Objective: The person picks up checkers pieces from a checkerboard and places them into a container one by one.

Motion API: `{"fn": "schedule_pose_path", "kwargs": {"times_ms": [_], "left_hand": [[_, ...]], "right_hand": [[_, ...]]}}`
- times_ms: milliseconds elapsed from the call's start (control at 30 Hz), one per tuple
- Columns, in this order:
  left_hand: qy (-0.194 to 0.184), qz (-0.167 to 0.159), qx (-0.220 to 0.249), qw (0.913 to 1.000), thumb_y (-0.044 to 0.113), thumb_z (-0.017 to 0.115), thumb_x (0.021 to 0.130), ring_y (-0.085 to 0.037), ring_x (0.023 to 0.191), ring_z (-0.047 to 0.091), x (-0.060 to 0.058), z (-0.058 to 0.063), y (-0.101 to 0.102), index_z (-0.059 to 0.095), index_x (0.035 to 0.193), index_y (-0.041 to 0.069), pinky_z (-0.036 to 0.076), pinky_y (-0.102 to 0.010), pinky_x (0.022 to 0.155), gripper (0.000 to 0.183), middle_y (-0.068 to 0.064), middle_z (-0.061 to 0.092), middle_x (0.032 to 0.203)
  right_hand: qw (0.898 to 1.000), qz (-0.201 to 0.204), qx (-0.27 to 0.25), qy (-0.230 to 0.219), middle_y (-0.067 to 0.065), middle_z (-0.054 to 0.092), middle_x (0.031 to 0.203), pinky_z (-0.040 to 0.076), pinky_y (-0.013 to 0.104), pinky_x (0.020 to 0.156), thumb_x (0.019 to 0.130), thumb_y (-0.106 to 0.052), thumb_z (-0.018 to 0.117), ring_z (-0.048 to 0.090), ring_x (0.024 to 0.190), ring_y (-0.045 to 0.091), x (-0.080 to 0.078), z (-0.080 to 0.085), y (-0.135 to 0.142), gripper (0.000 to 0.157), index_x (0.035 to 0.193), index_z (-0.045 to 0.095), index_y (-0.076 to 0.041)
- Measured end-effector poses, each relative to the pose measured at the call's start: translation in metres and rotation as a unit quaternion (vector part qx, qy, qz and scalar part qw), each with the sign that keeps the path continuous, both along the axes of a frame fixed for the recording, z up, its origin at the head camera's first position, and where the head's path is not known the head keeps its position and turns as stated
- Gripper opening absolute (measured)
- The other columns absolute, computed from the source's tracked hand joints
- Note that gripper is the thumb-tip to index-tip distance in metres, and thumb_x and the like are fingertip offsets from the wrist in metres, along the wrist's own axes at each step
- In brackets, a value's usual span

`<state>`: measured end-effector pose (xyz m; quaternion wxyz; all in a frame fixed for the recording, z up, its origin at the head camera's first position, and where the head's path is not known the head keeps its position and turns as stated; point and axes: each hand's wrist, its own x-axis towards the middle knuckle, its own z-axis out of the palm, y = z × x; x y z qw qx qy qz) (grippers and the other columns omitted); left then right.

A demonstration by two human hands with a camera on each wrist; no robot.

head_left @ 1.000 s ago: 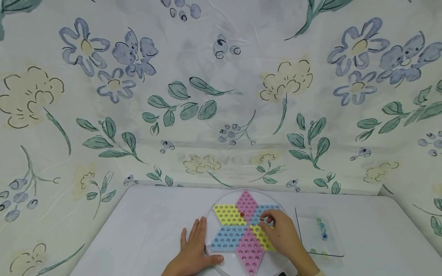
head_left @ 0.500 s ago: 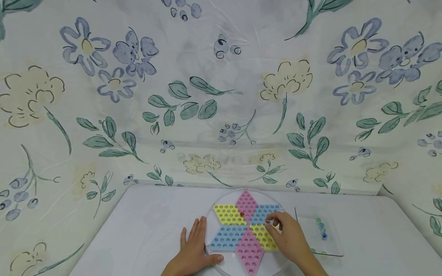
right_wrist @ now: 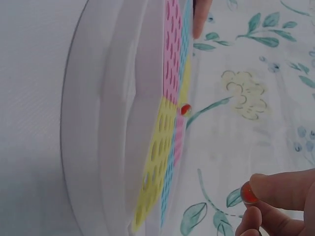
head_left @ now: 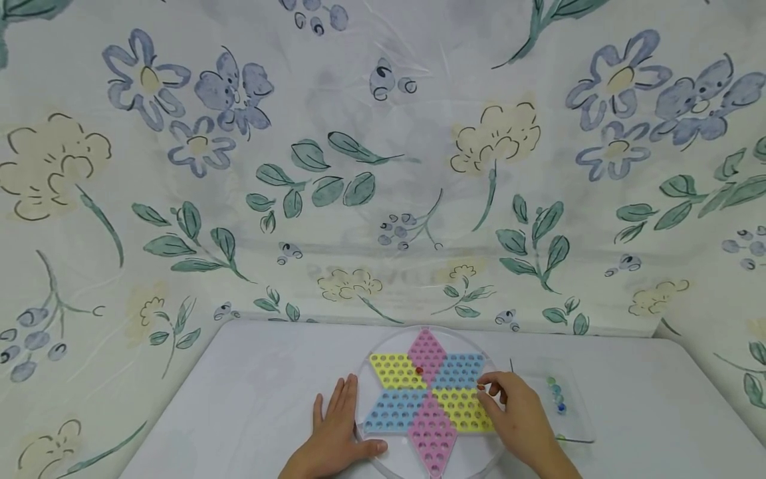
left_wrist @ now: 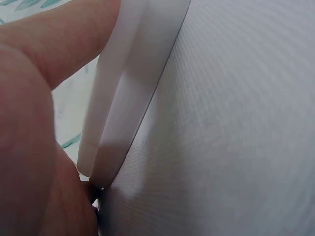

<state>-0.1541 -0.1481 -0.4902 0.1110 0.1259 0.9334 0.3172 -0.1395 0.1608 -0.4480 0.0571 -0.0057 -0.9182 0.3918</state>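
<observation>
A round white Chinese checkers board (head_left: 433,439) bears a star of pink, yellow and blue fields with holes. One red marble (head_left: 419,370) sits in it near the centre, left of the pink field. My right hand (head_left: 522,416) is over the board's right edge and pinches another red marble (right_wrist: 248,193) between thumb and fingertips, raised above the board. My left hand (head_left: 335,432) lies flat at the board's left rim, fingers straight and thumb across the edge; the left wrist view shows a finger against the white rim (left_wrist: 115,93).
A clear shallow tray (head_left: 577,386) stands right of the board, partly behind my right hand. Several green and blue marbles (head_left: 557,396) lie in a row in it. A floral curtain (head_left: 359,219) hangs behind the white table (head_left: 257,379) and at its sides.
My right hand has moved to the right with the pinched marble, from above the board's blue and yellow fields to its right edge. My left hand and the marble on the board stay put.
</observation>
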Motion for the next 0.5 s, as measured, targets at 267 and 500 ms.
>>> {"fn": "schedule_pose_path", "kwargs": {"times_ms": [267, 500], "left_hand": [[-0.004, 0.003, 0.002, 1.0000, 0.061, 0.078, 0.077, -0.046, 0.151, 0.000, -0.001, 0.000, 0.000, 0.008, 0.156, -0.012, -0.012, -0.068, 0.112, 0.128, -0.031, 0.009, 0.163], [-0.006, 0.004, 0.004, 1.0000, 0.061, 0.078, 0.077, -0.047, 0.151, 0.001, -0.001, 0.000, 0.000, 0.009, 0.155, -0.012, -0.012, -0.068, 0.112, 0.128, -0.031, 0.010, 0.163]], "right_hand": [[1.000, -0.001, 0.002, 0.018, -0.001, 0.055, 0.087, 0.042, 0.025, 0.064, 0.094, -0.010, 0.069, 0.045, 0.077, 0.015, 0.005, -0.002, 0.014, 0.014, 0.108, 0.070, -0.009], [1.000, 0.000, 0.015, 0.026, -0.002, 0.055, 0.089, 0.043, 0.024, 0.064, 0.096, -0.009, 0.067, 0.045, 0.077, 0.013, 0.009, -0.007, 0.025, 0.016, 0.112, 0.068, -0.008]]}}
